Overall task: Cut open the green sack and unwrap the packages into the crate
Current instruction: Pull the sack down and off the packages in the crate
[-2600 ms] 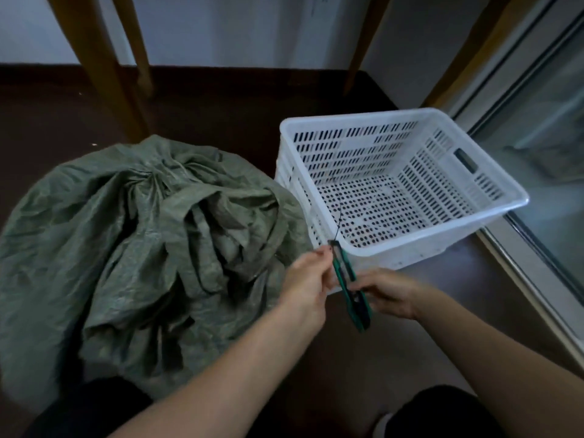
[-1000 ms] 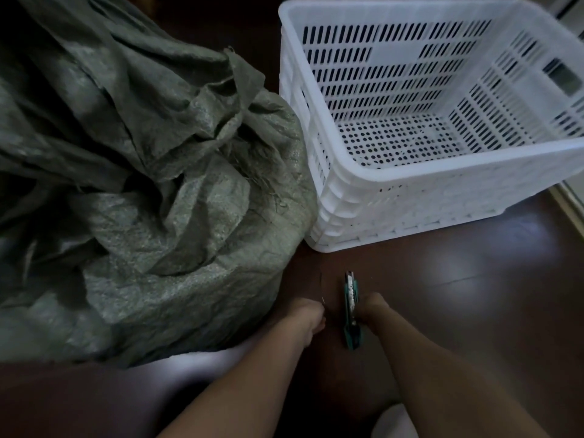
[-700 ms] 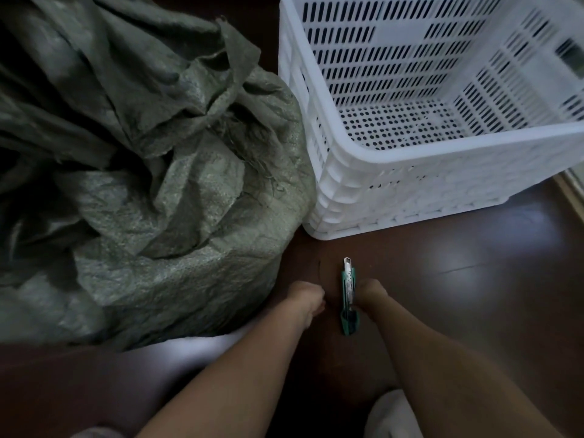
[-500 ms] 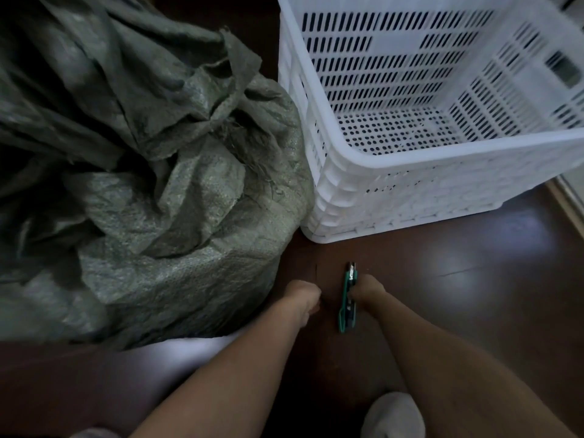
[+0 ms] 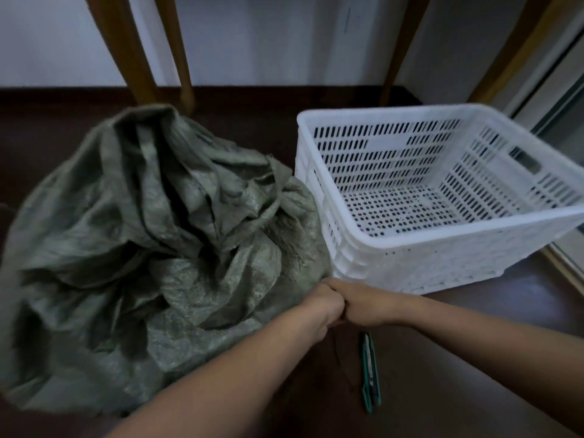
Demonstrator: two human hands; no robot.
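Compared with half a second ago, the green snips (image 5: 369, 374) are no longer held by the right hand (image 5: 366, 303); they are laid on the dark floor (image 5: 489, 343), in front of the crate (image 5: 458, 232) on the person's side, closed and apart from both hands. A thin dark thread (image 5: 339, 352) is seen on the floor just beside them. The two hands, which were kept apart before, are now brought together at the near left corner of the crate, knuckles touching. The left hand (image 5: 325, 306) is curled and is pressed against the edge of the green sack (image 5: 142, 248); the right hand is curled too, with one finger reaching to the cloth. Whether the cloth is really pinched by either hand cannot be told, because the fingertips are hidden.

The white crate is placed on the floor, and inside it only its perforated bottom and slotted walls are shown. The sack is found to the left of the crate, touching its left wall. It is crumpled into many folds, and what is inside is hidden by them. Behind the crate, wooden legs (image 5: 132, 49) are seen.
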